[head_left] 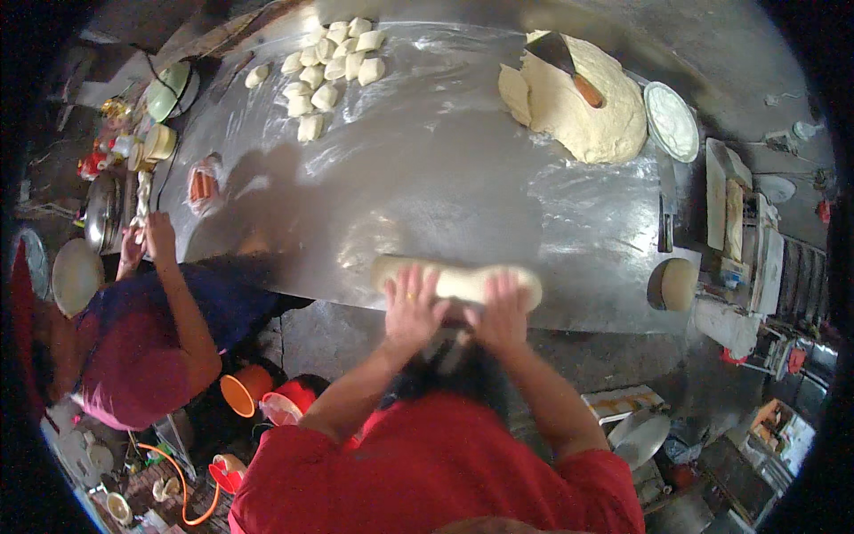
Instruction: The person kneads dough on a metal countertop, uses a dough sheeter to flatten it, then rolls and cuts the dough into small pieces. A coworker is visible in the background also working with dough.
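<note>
A thick log of pale dough [460, 283] lies along the near edge of the metal worktable [454, 187], slightly blurred. My left hand [413, 308], with a ring on one finger, presses flat on its left part with the fingers spread. On the right part lies my right hand [502, 310], also palm down, fingers apart. Neither hand is wrapped around the dough. Farther off at the right rests a large mass of dough [600, 127], with a wooden-handled dough scraper [587, 90] on top. Several small cut dough pieces [325, 97] sit at the far left.
A bowl of white flour [672, 120] stands beside the large dough. A cleaver [666, 207] lies near the right edge, above a round-ended dough-coloured object [679, 285]. Bagged sausages [202, 185] lie at left. Another person [147, 354] handles a pale strip there. Buckets [247, 390] stand below.
</note>
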{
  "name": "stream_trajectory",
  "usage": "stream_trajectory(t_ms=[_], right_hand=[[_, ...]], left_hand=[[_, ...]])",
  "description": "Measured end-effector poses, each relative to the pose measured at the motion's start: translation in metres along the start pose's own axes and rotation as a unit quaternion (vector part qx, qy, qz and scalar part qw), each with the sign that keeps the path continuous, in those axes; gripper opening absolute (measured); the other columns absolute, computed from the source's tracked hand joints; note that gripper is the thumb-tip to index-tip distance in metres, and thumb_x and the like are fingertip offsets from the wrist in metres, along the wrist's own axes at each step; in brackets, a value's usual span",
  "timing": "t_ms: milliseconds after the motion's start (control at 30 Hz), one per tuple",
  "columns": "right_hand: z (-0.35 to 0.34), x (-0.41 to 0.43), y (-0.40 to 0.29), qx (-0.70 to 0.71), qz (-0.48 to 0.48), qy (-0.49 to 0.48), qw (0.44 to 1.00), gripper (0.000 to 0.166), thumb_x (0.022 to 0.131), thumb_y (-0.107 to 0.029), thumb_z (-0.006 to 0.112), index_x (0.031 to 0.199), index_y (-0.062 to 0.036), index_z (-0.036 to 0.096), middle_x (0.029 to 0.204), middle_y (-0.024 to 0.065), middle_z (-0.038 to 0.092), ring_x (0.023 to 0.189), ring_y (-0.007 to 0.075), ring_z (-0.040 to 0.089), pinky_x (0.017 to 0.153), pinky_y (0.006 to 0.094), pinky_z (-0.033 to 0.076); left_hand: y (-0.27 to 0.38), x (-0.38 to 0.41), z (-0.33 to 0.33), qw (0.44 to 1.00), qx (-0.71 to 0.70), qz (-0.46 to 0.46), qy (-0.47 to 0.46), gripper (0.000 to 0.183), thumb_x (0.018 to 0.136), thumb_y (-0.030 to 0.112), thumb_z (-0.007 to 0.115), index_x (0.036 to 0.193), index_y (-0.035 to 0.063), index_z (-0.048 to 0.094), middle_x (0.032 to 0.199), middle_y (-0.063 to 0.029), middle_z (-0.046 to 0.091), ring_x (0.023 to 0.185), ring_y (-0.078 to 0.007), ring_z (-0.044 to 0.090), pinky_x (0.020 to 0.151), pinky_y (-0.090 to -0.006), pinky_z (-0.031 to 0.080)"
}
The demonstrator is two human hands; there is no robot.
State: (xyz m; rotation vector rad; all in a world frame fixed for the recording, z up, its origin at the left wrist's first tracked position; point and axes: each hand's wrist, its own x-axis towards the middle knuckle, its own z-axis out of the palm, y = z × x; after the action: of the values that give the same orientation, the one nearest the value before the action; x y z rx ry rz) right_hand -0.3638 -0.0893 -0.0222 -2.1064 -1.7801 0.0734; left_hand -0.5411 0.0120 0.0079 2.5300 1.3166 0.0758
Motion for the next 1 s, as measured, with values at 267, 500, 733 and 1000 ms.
stream_trajectory(t_ms=[267, 500, 733, 1000], right_hand=[[0.026, 0.208, 0.086, -0.039, 0.018, 0.09, 0.995, 0.049, 0.091, -0.038, 0.059, 0.119, 0.0024, 0.062, 0.129, 0.0249, 0.058, 0.124, 0.0451, 0.05, 0.107, 0.0597, 0.035], [-0.012, 0.069, -0.05, -0.075, 0.021, -0.084, 0.993, 0.04, 0.084, -0.028, 0.061, 0.115, -0.0035, 0.068, 0.123, 0.0231, 0.061, 0.124, 0.0492, 0.05, 0.099, 0.0684, 0.037], [0.047, 0.197, 0.007, -0.085, 0.139, -0.02, 0.986, 0.052, 0.091, -0.038, 0.056, 0.128, -0.0025, 0.059, 0.144, 0.0231, 0.047, 0.136, 0.0449, 0.039, 0.107, 0.0615, 0.033], [0.029, 0.07, 0.004, -0.101, -0.012, -0.05, 0.994, 0.048, 0.087, -0.039, 0.06, 0.12, -0.0044, 0.064, 0.13, 0.0206, 0.058, 0.126, 0.0435, 0.05, 0.105, 0.0639, 0.037]], left_hand=[[-0.044, 0.23, 0.011, 0.994, 0.042, -0.045, 0.091, 0.056, 0.097, 0.045, 0.046, 0.139, 0.0076, 0.049, 0.145, -0.0226, 0.045, 0.135, -0.0425, 0.041, 0.111, -0.0624, 0.027], [-0.029, 0.021, 0.009, 0.999, -0.027, 0.021, -0.013, 0.054, 0.101, 0.041, 0.042, 0.148, 0.0135, 0.046, 0.151, -0.0169, 0.042, 0.14, -0.0434, 0.034, 0.109, -0.0722, 0.019], [-0.041, 0.169, 0.006, 0.995, 0.024, -0.06, 0.073, 0.062, 0.094, 0.049, 0.049, 0.142, 0.0098, 0.051, 0.148, -0.0228, 0.044, 0.136, -0.0433, 0.039, 0.111, -0.0645, 0.026], [-0.071, 0.071, -0.019, 0.996, 0.017, 0.09, 0.006, 0.062, 0.097, 0.045, 0.05, 0.145, 0.0056, 0.045, 0.145, -0.0221, 0.046, 0.133, -0.0446, 0.043, 0.11, -0.065, 0.026]])
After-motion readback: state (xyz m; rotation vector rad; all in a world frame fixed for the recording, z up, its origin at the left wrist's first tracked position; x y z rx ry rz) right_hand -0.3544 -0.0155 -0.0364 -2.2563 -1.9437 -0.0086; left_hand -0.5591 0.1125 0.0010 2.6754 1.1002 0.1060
